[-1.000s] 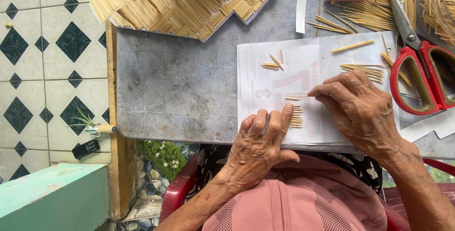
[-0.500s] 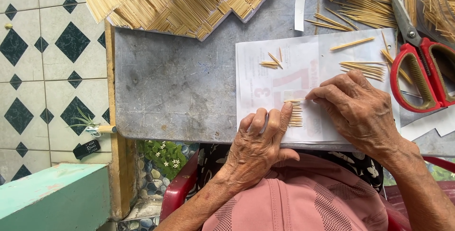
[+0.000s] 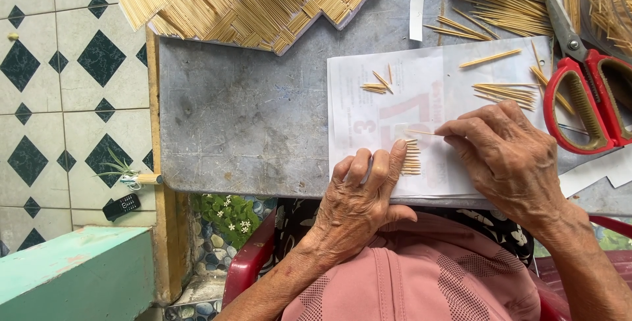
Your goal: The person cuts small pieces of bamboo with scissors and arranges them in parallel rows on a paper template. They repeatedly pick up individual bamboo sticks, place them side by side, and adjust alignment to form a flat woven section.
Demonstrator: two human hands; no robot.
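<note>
The right hand (image 3: pixel 510 156) fingers pinch one thin pale wooden stick (image 3: pixel 421 133), light and easy to snap. The left hand (image 3: pixel 362 192) presses flat at nine o'clock of the short stick row (image 3: pixel 411 158) on the white paper sheet (image 3: pixel 395 97).

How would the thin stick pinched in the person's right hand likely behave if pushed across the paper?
The thin stick in the right hand looks very slender, so probably light and easy to snap. Being thin and apparently round, it may roll or skid on the smooth paper sheet. The left hand steadies the laid row of sticks.
</note>
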